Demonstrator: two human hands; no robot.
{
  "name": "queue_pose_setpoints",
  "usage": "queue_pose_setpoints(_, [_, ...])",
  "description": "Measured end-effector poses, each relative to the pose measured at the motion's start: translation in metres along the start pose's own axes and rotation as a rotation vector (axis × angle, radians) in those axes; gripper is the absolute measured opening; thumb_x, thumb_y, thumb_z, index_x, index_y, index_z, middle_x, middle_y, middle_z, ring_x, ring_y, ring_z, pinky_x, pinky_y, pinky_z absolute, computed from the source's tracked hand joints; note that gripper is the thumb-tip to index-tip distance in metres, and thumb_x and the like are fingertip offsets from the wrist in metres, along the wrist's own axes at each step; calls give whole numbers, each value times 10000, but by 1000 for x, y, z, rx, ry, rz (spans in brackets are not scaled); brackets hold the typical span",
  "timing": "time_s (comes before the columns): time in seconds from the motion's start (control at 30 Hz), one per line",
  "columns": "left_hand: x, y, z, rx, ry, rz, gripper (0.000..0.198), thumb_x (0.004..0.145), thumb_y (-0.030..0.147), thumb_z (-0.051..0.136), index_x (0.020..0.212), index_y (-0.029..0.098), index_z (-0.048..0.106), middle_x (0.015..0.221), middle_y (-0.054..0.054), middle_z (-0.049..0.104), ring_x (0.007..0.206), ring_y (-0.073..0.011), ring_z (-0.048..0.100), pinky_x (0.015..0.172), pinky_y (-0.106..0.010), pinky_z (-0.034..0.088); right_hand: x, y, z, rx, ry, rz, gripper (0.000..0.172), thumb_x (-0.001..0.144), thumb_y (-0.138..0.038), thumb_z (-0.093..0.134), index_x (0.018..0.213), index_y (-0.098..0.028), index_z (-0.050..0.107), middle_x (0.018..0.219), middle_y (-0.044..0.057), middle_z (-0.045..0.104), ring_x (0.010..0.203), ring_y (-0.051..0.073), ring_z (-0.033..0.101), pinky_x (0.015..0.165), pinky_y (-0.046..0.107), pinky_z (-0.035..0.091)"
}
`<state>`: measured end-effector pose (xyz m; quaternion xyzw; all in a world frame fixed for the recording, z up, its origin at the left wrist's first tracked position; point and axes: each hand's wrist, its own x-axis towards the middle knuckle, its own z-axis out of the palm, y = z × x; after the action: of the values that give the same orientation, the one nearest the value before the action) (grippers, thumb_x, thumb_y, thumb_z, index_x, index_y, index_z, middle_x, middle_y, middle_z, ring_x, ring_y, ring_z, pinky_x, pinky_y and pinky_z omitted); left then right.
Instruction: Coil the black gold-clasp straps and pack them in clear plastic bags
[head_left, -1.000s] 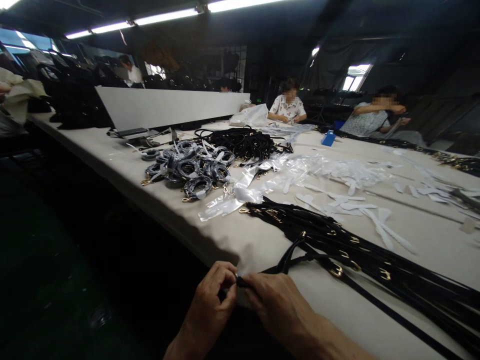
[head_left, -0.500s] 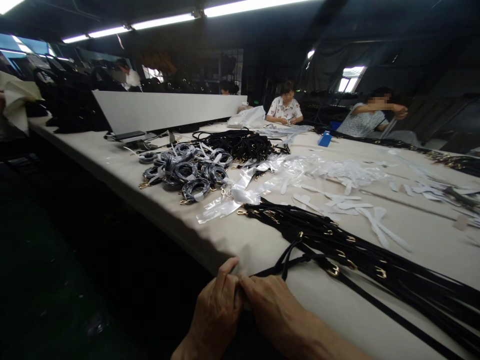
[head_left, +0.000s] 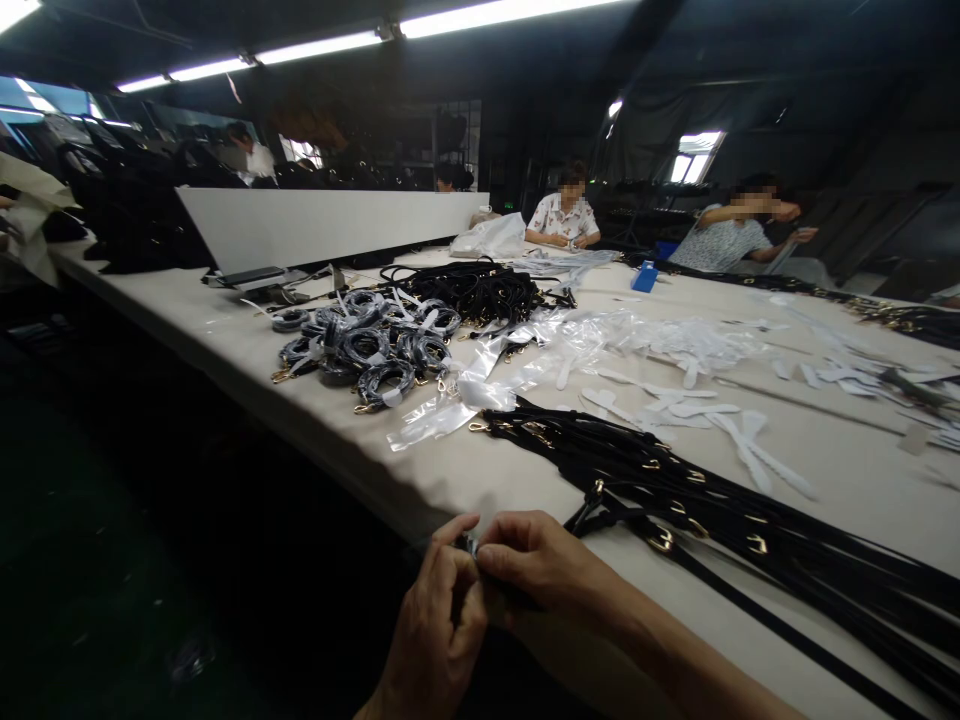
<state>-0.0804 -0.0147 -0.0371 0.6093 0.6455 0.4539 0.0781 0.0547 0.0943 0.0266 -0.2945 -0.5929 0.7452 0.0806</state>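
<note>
At the table's near edge, my left hand is closed, its fingers curled round the end of something dark with a small shiny part. My right hand pinches the same spot from the right, so the two hands nearly touch. What they hold is mostly hidden by the fingers. Just right of them lies a long bundle of black straps with gold buckles. Beyond the hands are clear plastic sleeves and a heap of coiled straps in plastic.
A pile of loose black straps, white paper strips, a blue box and a long white board stand or lie on the table. Two people sit at the far side; others are farther left.
My right hand has risen slightly and its fingers have shifted into a pinch. The black strap end beside my hands has drawn back from view. The far-right person's hands have moved apart.
</note>
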Motion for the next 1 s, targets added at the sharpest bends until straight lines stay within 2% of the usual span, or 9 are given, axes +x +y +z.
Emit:
queue_pose_setpoints(0.1, [5,-3,-8,-158,-53,-178,217,965,282,426,788,219,536,1281,-142,646,970,-234,712,796,-348,603,-12,-2,0,-195,-108,-67,244,773,-154,586,1006,-175,656,861,-4,683,649,108,606,600,202,487])
queue_pose_setpoints(0.2, [7,-5,-9,-229,-129,-238,259,979,315,397,775,212,518,1340,-162,607,782,-195,712,674,-330,600,-18,1,0,-669,-2,-118,238,839,-122,517,1015,-190,663,869,26,716,713,157,647,631,229,466])
queue_pose_setpoints(0.3, [3,-1,-2,-108,-127,-114,178,962,241,426,808,226,515,1341,-155,615,1062,-260,694,794,-345,604,-13,5,3,-1208,93,-171,155,868,-105,532,902,-154,675,833,85,729,709,208,665,585,263,396])
queue_pose_setpoints(0.37, [-2,4,2,-17,-119,2,104,951,198,449,908,231,538,1372,-163,597,1178,-268,651,849,-342,602,-10,3,7,-1344,64,-199,185,858,-60,512,907,-136,673,826,103,733,644,206,655,546,280,356])
queue_pose_setpoints(0.5, [-8,6,0,56,-135,75,126,959,184,450,1004,231,557,1485,-172,495,1025,-231,724,759,-299,624,-15,-9,11,-1113,110,-263,285,878,-97,521,1118,-174,653,860,55,729,677,158,636,560,228,384])
queue_pose_setpoints(0.6, [-9,2,-6,44,-58,15,135,954,189,461,879,236,563,1436,-142,544,1046,-241,707,775,-316,620,-19,-12,10,-791,139,-131,196,919,-201,502,967,-214,691,720,-7,668,585,116,583,488,179,364])
queue_pose_setpoints(0.7, [-4,-2,-6,-41,51,-100,79,877,277,628,867,225,569,1380,-154,568,935,-246,707,751,-364,619,-15,-8,8,-566,119,-78,224,932,-248,471,892,-198,686,673,-21,641,549,108,567,489,178,375])
queue_pose_setpoints(0.87, [9,-4,1,-132,84,-249,237,707,266,784,752,210,558,1272,-148,632,782,-228,695,690,-384,612,-13,-8,2,-725,13,-183,173,880,-200,557,989,-214,690,875,8,720,749,153,624,631,201,421])
queue_pose_setpoints(1.0, [8,-8,2,-44,92,-117,168,788,272,735,867,215,598,1314,-146,628,845,-237,722,719,-367,622,-16,-5,-1,-761,5,-205,199,895,-182,546,1033,-225,683,919,8,726,776,162,629,648,207,426])
